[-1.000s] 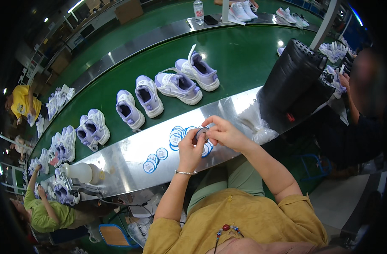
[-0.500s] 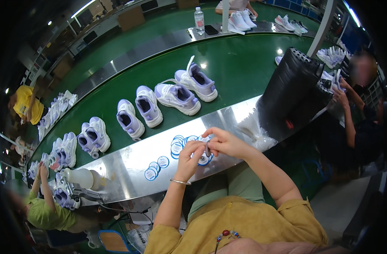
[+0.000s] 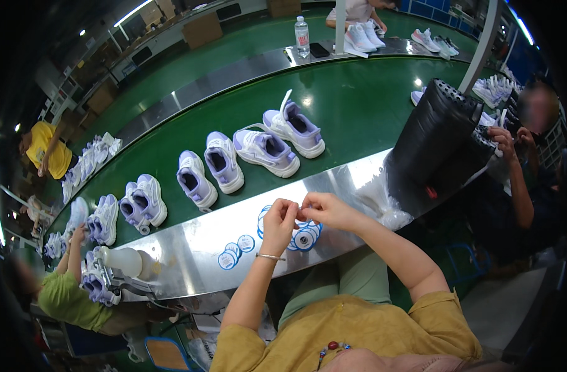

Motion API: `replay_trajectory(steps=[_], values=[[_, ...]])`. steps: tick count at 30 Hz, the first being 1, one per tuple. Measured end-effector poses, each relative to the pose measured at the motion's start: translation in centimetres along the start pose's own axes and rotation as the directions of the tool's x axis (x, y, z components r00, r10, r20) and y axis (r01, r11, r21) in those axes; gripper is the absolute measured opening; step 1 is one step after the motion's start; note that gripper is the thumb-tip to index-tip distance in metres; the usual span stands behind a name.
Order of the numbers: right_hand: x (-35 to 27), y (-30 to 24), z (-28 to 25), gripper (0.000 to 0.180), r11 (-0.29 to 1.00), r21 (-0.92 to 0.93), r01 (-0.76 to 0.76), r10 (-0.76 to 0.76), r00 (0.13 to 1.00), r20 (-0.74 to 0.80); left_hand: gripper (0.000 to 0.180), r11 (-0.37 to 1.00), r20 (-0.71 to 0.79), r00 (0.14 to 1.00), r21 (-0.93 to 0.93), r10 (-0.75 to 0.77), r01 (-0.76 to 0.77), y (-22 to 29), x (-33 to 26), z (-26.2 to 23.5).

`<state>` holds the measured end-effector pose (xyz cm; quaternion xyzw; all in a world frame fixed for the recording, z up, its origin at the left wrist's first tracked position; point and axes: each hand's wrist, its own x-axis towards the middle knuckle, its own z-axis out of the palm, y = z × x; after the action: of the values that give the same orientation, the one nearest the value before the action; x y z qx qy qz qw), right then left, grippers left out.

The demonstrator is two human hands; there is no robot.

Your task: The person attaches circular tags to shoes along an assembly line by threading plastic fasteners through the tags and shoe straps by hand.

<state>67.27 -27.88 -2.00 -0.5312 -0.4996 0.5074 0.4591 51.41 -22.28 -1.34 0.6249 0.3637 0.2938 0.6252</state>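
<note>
- A green conveyor belt (image 3: 352,93) curves through a workshop, edged on the near side by a shiny metal ledge (image 3: 184,266).
- Four lavender-and-white sneakers (image 3: 267,150) stand on the belt ahead of the person, with one pair (image 3: 144,201) just left of them.
- Three round blue-rimmed labels (image 3: 226,259) overlap on the ledge, left of the hands; a larger pile of labels (image 3: 305,239) lies beneath the hands, too overlapped to count.
- One clear bottle (image 3: 302,38) stands beside one dark phone (image 3: 319,49) on the far ledge.
- Left hand (image 3: 280,219) and right hand (image 3: 327,209) meet above the pile, fingers curled, fingertips close together; whether they grip anything cannot be told.
- One bracelet (image 3: 271,256) circles the left wrist.
- Print on the labels is too small to read; the bottle's wrapper carries red lettering.
</note>
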Motion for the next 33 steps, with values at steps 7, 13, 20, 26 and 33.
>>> replay_trajectory(steps=[7,13,20,26,33], values=[[1.2,1.9,-3.6,0.012,0.997,-0.058,0.056,-0.070,0.962,-0.262,0.042,0.759,-0.218,0.938,0.648,0.271,-0.069,-2.0,8.4,-0.8],[1.0,3.3,-4.3,0.011,0.997,0.068,-0.037,0.056,0.956,-0.287,0.041,0.652,-0.263,0.941,0.755,0.212,0.065,-5.7,15.7,-1.4],[3.0,2.8,-6.9,0.011,0.984,-0.176,-0.009,-0.059,0.923,-0.380,0.023,0.743,0.060,0.986,0.651,0.157,-0.158,-4.5,17.8,-3.0],[7.0,3.4,-6.7,0.016,0.883,-0.469,0.006,-0.234,0.872,-0.430,0.040,0.757,-0.294,0.893,0.649,0.339,-0.074,-5.7,15.3,-1.4],[9.8,4.1,-5.4,0.016,0.817,-0.577,-0.013,-0.276,0.869,-0.411,0.021,0.992,-0.182,0.981,-0.122,-0.060,0.038,-4.7,13.4,-0.3]])
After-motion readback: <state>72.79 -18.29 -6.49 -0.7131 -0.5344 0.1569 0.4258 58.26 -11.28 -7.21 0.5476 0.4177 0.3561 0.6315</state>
